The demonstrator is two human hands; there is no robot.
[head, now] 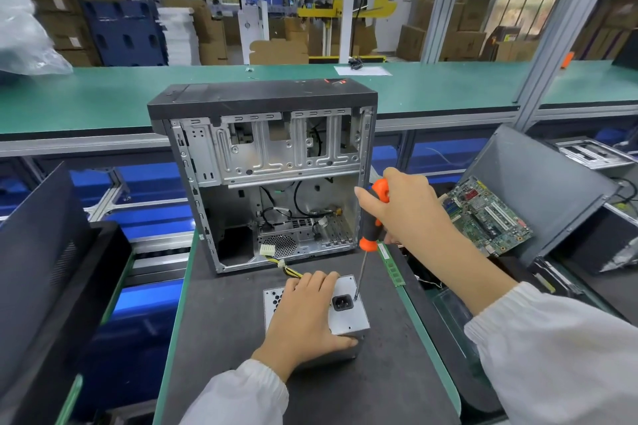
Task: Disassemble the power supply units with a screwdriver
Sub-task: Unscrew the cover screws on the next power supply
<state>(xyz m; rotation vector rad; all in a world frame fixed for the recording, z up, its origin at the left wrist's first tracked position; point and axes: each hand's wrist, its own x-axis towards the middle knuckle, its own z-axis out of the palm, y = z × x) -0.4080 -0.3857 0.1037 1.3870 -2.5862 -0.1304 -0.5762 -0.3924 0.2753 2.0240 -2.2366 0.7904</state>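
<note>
A worker's left hand [303, 312] lies spread over a silver power supply unit [348, 316], fingers draped across its top and thumb hooked round the near edge, apparently to pin the box so it cannot twist under the tool. The unit sits on the dark work mat [224, 338] just in front of an opened desktop tower case [266, 166], its yellow-and-black cable bundle [291, 271] trailing back toward the case. The right hand [405, 207] is wrapped round the orange-and-black handle of a screwdriver [369, 228], held nearly upright so the shaft bears straight down; the tip meets the unit's face just beside the black mains socket [342, 303], where a fixing screw presumably sits, though the screw itself is too small to make out. The unit's cover appears not yet off. To the right of the case, a green memory stick [390, 266] lies at the mat's edge and a motherboard [486, 214] rests against a grey panel [538, 190], seemingly set aside as stripped parts.
</note>
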